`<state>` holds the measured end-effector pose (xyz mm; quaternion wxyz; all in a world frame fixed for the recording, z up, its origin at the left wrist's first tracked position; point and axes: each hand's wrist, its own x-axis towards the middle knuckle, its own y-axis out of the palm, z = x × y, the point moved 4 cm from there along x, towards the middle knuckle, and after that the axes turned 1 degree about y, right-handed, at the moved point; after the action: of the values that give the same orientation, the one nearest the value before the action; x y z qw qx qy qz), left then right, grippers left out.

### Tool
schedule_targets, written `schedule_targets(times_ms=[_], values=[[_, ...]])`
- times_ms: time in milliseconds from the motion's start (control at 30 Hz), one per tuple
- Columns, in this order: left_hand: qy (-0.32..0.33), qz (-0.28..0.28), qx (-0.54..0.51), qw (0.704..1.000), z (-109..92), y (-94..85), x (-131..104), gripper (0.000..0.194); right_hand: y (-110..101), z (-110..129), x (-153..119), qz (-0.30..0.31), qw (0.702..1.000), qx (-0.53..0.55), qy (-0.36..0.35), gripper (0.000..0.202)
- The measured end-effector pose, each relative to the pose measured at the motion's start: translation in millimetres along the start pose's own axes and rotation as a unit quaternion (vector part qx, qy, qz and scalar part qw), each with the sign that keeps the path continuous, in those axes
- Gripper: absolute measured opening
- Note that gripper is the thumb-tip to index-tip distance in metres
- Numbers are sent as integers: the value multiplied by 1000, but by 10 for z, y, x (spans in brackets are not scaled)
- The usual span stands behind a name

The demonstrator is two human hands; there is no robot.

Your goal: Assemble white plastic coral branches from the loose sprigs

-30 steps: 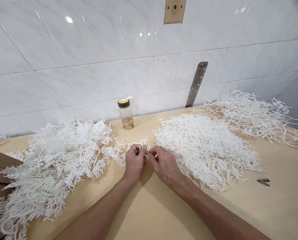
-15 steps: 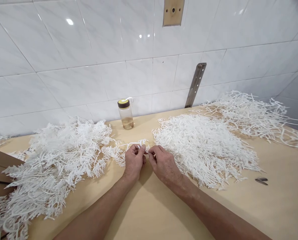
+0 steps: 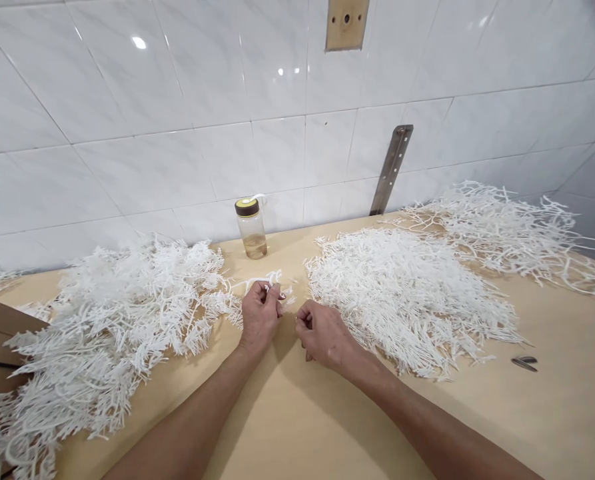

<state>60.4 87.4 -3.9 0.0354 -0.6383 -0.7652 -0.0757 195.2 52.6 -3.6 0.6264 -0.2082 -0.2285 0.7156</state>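
Observation:
My left hand [image 3: 261,313] pinches a white branched plastic sprig [image 3: 257,280] between thumb and fingers. Part of that sprig reaches back toward the large left pile of white plastic sprigs [image 3: 132,320]. A short gap to the right, my right hand [image 3: 324,333] is closed in a pinch just above the table. Whatever sits between its fingertips is too small to make out. Close beyond the right hand spreads a middle pile of white sprigs [image 3: 407,293], with finer, straighter tips.
A third pile of thin white stems [image 3: 512,227] lies at the back right. A lidded bottle [image 3: 254,233] with brownish liquid stands near the tiled wall. Small dark snips [image 3: 524,363] rest on the right of the table [image 3: 297,427]. A cardboard box [image 3: 2,333] edges in at left.
My hands have drawn apart. The left moved slightly left with the sprig, while the right came a little nearer and away from it.

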Motion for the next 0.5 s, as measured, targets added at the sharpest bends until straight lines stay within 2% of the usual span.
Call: schedule_targets(times_ms=[133, 300, 400, 500], values=[[17, 1, 10, 1000, -2, -9, 35, 29, -259, 44, 27, -131, 989, -24, -59, 6], [56, -10, 49, 997, -45, -3, -31, 27, -783, 13, 60, -273, 957, -69, -77, 4], [131, -4, 106, 986, -130, 19, -111, 22, -1099, -75, 51, -365, 921, -104, -85, 7], [230, 39, 147, 961, -217, 86, -219, 15, -1306, -163, 45, -419, 892, -149, -83, 13]])
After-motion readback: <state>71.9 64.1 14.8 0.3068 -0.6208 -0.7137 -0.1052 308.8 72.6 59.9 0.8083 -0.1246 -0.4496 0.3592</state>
